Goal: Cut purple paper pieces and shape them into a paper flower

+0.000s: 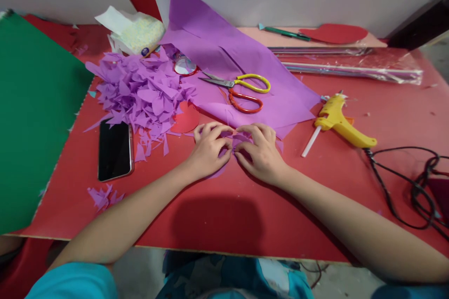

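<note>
Both hands meet low over the red table, fingers bent and tips pinched together. Between them is a small piece of purple paper, mostly hidden by the fingers. My left hand is closed on its left side; my right hand is closed on its right side. Just beyond my hands, scissors with one yellow and one red handle lie on a large purple paper sheet. A red paper disc lies close to my left hand, beside a heap of purple paper cutouts.
A yellow glue gun with a white stick and black cord lies on the right. A phone and a green board are on the left. Tissues, plastic-wrapped rods and a green pen lie at the back.
</note>
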The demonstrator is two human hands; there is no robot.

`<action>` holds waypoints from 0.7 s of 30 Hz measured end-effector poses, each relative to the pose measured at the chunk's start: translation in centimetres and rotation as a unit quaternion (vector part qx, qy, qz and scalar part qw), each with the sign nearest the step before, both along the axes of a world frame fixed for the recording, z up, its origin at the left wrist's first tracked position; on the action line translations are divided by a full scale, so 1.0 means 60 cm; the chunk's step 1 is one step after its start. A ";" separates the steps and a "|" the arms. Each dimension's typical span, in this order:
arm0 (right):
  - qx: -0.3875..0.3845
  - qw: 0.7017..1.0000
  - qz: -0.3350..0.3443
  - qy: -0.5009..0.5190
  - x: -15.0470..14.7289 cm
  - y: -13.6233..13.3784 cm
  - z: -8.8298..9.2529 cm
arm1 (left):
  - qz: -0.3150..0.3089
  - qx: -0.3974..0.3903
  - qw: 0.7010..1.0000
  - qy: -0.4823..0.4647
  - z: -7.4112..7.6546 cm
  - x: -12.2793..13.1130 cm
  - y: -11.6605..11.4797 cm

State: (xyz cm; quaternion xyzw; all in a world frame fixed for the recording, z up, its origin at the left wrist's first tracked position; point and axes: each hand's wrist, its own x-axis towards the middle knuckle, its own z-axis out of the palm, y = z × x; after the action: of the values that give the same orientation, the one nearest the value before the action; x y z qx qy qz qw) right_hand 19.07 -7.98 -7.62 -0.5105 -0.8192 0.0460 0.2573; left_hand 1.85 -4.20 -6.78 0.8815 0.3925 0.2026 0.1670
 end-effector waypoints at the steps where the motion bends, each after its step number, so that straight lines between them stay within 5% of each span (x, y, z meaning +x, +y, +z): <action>1: 0.000 1.000 0.000 0.000 0.000 0.000 0.000 | -0.001 0.000 1.000 -0.001 0.000 0.000 0.000; 21: 0.003 1.000 -0.002 0.011 -0.004 0.003 -0.005 | -0.003 0.000 1.000 0.004 0.000 0.000 0.000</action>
State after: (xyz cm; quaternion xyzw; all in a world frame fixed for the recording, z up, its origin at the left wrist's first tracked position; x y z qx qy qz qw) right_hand 18.81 -7.79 -7.94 -0.5107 -0.8156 0.0488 0.2677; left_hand 1.86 -4.18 -6.79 0.8836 0.3906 0.1983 0.1655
